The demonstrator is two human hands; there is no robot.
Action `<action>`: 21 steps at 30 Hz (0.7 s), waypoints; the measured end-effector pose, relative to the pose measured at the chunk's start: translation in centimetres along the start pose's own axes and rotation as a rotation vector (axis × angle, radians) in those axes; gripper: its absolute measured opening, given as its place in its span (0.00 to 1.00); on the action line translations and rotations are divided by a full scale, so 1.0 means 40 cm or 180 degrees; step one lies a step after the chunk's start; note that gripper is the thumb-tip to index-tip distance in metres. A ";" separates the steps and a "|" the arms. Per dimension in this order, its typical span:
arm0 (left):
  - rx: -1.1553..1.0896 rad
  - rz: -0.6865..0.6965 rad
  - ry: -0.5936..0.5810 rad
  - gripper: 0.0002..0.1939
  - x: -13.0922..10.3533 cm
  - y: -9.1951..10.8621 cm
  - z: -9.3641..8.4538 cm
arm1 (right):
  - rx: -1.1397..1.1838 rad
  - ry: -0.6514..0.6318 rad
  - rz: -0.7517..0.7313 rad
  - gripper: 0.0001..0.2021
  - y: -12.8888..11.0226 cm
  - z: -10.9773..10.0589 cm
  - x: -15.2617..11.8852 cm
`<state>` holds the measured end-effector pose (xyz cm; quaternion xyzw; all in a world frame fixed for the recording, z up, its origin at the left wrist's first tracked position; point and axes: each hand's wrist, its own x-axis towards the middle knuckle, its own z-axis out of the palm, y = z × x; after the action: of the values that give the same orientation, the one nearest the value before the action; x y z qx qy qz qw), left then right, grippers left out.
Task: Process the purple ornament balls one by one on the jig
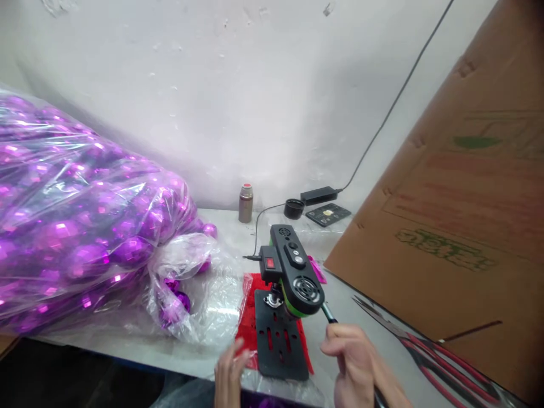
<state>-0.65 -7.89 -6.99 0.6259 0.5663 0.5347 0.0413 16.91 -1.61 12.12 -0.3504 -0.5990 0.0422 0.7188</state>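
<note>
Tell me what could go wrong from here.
The left hand is close to the base plate, so fingers might get pinched if the right hand moves the rod and the black device shifts. The thin cable at its side could snag. The scissors lie near the right arm, which might brush them.

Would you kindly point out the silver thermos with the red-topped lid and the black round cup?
Silver metal thermos (245,205): head view, on its body.
Black round cup (294,210): head view, on its side wall.
</note>
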 end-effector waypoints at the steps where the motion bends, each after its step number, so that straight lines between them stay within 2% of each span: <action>1: 0.0088 -0.0114 0.0036 0.25 0.078 -0.008 -0.015 | 0.0020 0.0023 -0.0057 0.17 0.000 0.001 0.001; 2: 0.0244 -0.0334 0.0024 0.28 0.170 -0.019 -0.028 | 0.0026 0.0039 -0.0075 0.17 0.000 0.002 0.001; 4: 0.0792 -0.1113 -0.0078 0.26 0.364 -0.048 -0.045 | -0.0025 0.0021 -0.0001 0.16 -0.002 -0.001 -0.001; 6: 0.0917 -0.1347 -0.0108 0.22 0.525 -0.082 -0.047 | -0.0114 -0.0087 0.0085 0.16 -0.003 -0.008 -0.005; 7: 0.0931 -0.1411 -0.0158 0.19 0.582 -0.099 -0.044 | -0.0136 -0.0131 0.0087 0.16 -0.003 -0.011 -0.007; 9: 0.0902 -0.1486 -0.0232 0.15 0.649 -0.124 -0.033 | -0.0135 -0.0212 0.0020 0.16 -0.002 -0.014 -0.008; 12: 0.0820 -0.1605 -0.0296 0.14 0.668 -0.137 -0.024 | -0.0131 -0.0234 -0.0102 0.15 0.002 -0.014 -0.005; 15: 0.0685 -0.1718 -0.0355 0.22 0.631 -0.117 -0.038 | -0.0125 -0.0218 -0.0225 0.15 0.005 -0.013 -0.002; 18: 0.0422 -0.1820 -0.0408 0.39 0.546 -0.070 -0.062 | -0.0096 -0.0257 -0.0212 0.15 0.002 -0.012 0.002; 21: -0.0580 -0.2099 -0.0306 0.48 0.434 -0.003 -0.071 | -0.0057 -0.0263 -0.0084 0.15 -0.012 -0.009 0.016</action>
<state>-6.46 3.65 4.92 0.4274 0.6854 0.5108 0.2944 17.22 -1.81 12.89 -0.3469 -0.6331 0.0418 0.6908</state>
